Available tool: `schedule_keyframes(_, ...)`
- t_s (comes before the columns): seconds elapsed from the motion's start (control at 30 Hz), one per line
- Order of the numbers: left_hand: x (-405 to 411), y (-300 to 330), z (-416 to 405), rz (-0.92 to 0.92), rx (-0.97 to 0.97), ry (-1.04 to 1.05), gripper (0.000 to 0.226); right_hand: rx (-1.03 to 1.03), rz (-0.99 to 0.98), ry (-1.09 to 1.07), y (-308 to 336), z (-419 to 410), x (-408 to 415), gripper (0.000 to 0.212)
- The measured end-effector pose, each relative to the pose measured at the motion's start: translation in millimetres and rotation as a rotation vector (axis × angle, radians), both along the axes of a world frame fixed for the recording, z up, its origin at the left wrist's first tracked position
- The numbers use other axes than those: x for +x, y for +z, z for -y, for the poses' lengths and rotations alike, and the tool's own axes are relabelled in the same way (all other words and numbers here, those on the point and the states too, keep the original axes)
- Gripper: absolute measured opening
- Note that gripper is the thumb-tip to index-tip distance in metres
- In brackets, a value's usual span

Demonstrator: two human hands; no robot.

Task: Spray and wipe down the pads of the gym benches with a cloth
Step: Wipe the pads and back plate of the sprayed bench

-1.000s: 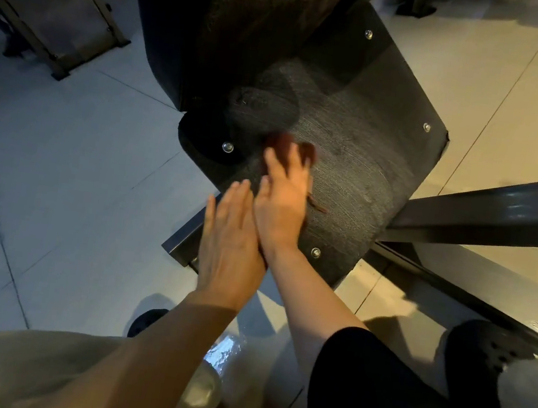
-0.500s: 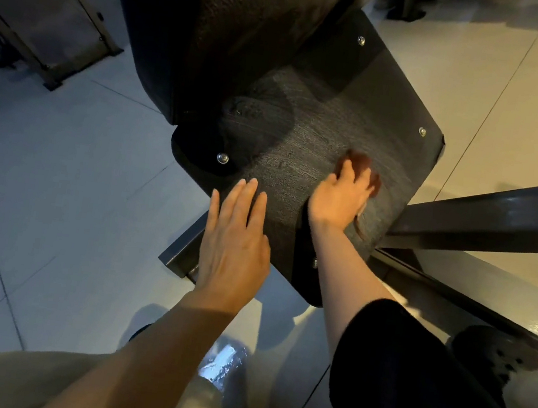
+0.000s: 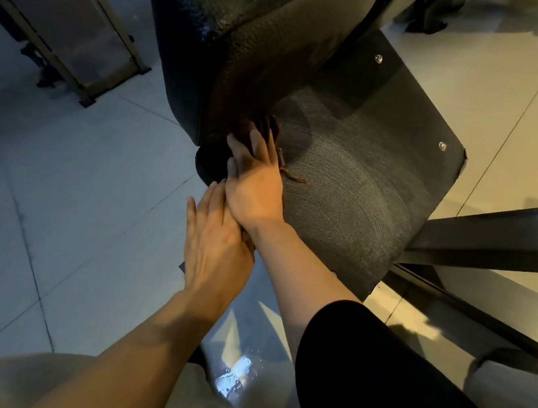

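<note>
r hand [image 3: 255, 195] + cloth [image 3: 254, 129] now far-left

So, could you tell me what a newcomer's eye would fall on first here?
Mid-frame, the right hand presses a reddish-brown cloth flat against the foot of the big black bench pad. The left hand lies flat just below it. To the right spreads a dark plate with arc-shaped streaks.

A dark board [image 3: 359, 189] with bolts is bearing a brown cloth [image 3: 264, 130] and a flat hand [image 3: 253, 184], above the tiled floor [image 3: 52, 208].
</note>
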State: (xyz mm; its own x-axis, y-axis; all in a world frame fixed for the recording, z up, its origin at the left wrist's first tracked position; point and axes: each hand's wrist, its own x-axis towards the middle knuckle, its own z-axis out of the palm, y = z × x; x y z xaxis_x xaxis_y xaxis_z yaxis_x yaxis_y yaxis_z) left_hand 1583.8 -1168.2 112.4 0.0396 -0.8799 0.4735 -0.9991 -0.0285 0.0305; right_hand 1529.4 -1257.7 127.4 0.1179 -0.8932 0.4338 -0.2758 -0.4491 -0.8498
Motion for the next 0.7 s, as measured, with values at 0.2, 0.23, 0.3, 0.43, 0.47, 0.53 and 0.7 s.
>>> schedule_keyframes(0.2, -11.4, -11.3, -1.5, 0.009, -0.007, -0.004, 0.057, 0.006, -0.057, 0.117, -3.1, -3.4, -16.6, 0.043)
schedule_keyframes(0.23, -13.7, -12.6, -3.1, 0.003, -0.01, -0.007, 0.056, 0.008, -0.067, 0.136, -4.2, -5.5, -18.2, 0.042)
schedule_keyframes(0.3, -16.9, -16.2, -7.0, 0.004, -0.001, 0.006, 0.06, -0.001, -0.105, 0.176, -8.9, -10.7, -20.2, 0.041)
schedule_keyframes(0.43, -21.5, -20.6, -17.2, 0.024, 0.062, 0.022, 0.073, -0.001, -0.123, 0.214, -19.0, -13.1, -28.0, 0.04)
schedule_keyframes(0.47, -21.9, -22.0, -19.4, 0.013, 0.076, 0.022, 0.074, 0.015, -0.089, 0.182, -23.6, -14.5, -30.4, 0.041)
schedule_keyframes(0.53, -23.2, -24.2, -24.3, 0.005, 0.105, 0.043, 0.073, 0.065, 0.021, 0.036, -38.2, -20.6, -35.6, 0.041)
schedule_keyframes(0.7, -21.2, -26.0, -37.0, -0.017, 0.131, 0.047, 0.066, 0.098, 0.042, -0.115, -60.0, -49.0, -30.7, 0.041)
